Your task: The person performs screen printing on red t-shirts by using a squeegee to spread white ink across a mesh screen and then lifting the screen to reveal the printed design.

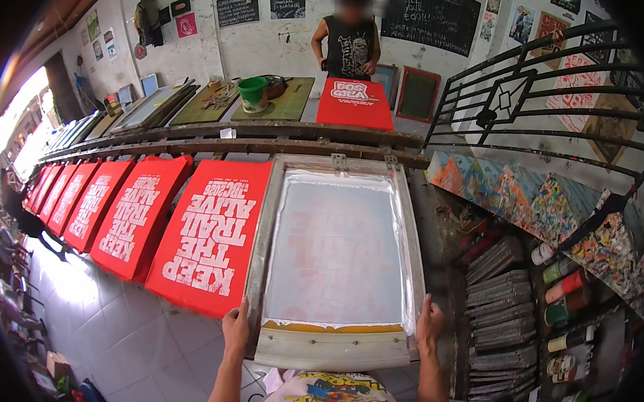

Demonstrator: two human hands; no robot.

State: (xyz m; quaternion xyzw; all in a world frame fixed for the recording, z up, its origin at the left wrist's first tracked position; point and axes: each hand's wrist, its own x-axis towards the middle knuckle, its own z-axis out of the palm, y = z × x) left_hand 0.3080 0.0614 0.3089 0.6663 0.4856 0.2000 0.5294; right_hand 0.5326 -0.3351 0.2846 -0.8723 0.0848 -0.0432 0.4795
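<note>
A printing screen (338,245) in a pale frame lies before me, hinged at its far edge, with white ink smeared round its mesh and a reddish print faintly showing through. My left hand (236,324) is closed on the frame's left side near the front corner, and my right hand (430,323) grips the right side. To the screen's left, a row of red shirts with white printing, the nearest one (212,217) beside the frame, lies spread along the boards.
Across the rail (365,140) stands a person (348,53) behind another red printed shirt (352,111). A green bucket (251,95) sits on a board. At right are a black metal railing (531,110), stacked slats (498,312) and several ink containers (565,286).
</note>
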